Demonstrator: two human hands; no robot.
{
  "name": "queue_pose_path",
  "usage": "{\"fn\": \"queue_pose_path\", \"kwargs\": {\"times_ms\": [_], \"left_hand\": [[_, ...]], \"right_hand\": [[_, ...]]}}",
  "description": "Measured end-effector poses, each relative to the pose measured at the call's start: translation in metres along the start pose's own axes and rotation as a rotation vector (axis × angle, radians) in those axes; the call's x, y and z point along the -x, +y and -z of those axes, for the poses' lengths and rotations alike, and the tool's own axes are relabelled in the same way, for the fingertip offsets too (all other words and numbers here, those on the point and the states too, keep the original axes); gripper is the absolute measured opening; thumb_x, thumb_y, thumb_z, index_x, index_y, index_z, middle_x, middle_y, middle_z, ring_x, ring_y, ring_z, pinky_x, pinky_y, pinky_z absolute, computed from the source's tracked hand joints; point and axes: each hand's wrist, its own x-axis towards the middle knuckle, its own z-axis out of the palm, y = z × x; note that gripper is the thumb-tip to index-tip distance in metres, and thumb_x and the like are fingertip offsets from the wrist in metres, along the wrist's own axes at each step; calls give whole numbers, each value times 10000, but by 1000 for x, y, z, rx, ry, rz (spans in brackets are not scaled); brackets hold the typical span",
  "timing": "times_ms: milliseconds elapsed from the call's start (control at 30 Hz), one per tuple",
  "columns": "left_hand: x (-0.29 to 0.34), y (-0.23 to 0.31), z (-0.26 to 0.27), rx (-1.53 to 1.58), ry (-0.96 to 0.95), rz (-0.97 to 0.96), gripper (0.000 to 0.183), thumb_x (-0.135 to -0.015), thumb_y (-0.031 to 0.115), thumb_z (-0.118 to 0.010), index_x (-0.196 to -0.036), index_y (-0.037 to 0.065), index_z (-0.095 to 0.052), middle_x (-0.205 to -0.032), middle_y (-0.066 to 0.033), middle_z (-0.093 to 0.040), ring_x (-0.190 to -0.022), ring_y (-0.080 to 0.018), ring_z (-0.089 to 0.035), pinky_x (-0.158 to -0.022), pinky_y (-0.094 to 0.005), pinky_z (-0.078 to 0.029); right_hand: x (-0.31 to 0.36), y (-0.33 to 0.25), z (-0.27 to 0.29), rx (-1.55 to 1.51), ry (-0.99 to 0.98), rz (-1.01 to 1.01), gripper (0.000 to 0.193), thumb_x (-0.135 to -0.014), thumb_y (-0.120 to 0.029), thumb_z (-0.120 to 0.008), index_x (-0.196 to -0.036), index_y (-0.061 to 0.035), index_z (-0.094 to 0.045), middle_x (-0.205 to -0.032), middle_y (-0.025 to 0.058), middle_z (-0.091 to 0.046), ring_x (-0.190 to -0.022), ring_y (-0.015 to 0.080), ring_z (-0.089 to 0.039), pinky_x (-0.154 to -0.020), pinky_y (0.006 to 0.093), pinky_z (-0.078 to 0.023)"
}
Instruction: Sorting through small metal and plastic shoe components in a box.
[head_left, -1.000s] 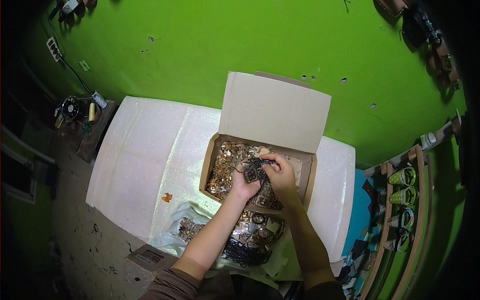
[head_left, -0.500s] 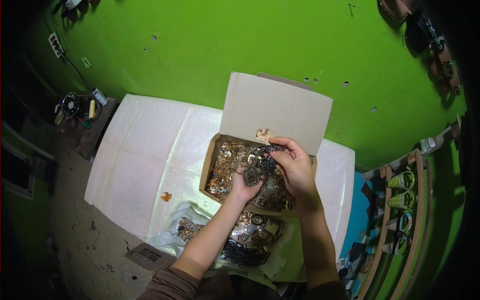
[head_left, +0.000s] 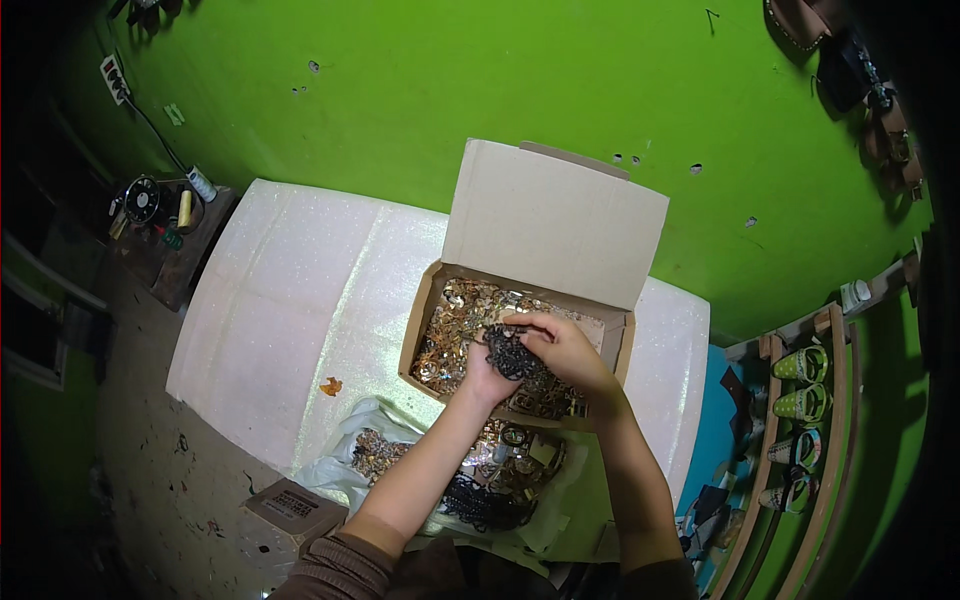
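A bunched black beaded strand (head_left: 510, 352) rests in my left hand (head_left: 484, 378), whose fingers are mostly hidden beneath it. My right hand (head_left: 568, 355) comes from the right, its thumb and bent fingers closed on the bunch's upper right side. Both hands are above an open cardboard box (head_left: 408, 335) filled with a mixed heap of small gold, silver and brown metal pieces (head_left: 455, 320). The box's lid (head_left: 555, 220) stands up at the back.
In front of the box, a pale plastic bag (head_left: 335, 460) holds more trinkets and black strands (head_left: 490, 505). An orange piece (head_left: 331, 386) lies on the white sparkly table cover (head_left: 270, 300). Shoes (head_left: 800, 403) sit on a wooden rack at right; a small carton (head_left: 290, 510) is lower left.
My right hand has come down and the black strand is now gathered in my left hand. The round tan patterned piece near my right fingers is no longer visible.
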Motion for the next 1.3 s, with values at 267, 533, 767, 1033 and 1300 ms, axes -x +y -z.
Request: {"fn": "queue_pose_path", "kwargs": {"times_ms": [267, 533, 767, 1033, 1300], "left_hand": [[-5, 5, 23, 314, 113, -70, 341, -842, 259, -352, -946, 12, -563, -935, -154, -598, -875, -250, -583, -826, -368, -470], [2, -12, -3, -35, 288, -71, 371, -866, 274, -301, -945, 37, -575, -932, -126, -598, -884, -236, -572, -791, -375, -474], [22, -7, -73, -133, 340, -85, 287, -891, 290, -350, -891, 120, -581, -870, -81, -605, -802, -206, -576, -688, -357, -494], [13, -27, -52, -127, 356, -117, 326, -882, 243, -286, -814, 121, -581, -785, -50, -600, -737, -195, -570, -632, -349, -484], [11, -51, -5, -54, 373, -98, 322, -871, 243, -298, -828, 101, -584, -786, -57, -593, -736, -201, -555, -630, -339, -475]], "right_hand": [[25, 3, 10, 598, 210, 88, 312, -796, -92, -547, -1107, -75, -572, -914, 105, -599, -845, 193, -561, -762, 290, -437], [38, 25, -24, 843, 382, 213, 299, -759, -187, -621, -1010, -33, -572, -920, 121, -567, -860, 288, -550, -755, 352, -433], [46, -17, -17, 763, 521, 442, 145, -761, -123, -593, -877, -36, -605, -882, 134, -586, -824, 310, -566, -726, 379, -450], [53, 0, -14, 876, 508, 278, 174, -749, -151, -604, -881, -38, -612, -875, 132, -590, -842, 313, -562, -728, 380, -450], [72, 31, -4, 830, 437, 149, 192, -749, -134, -593, -897, -13, -614, -900, 159, -592, -844, 333, -567, -737, 381, -448]]}}
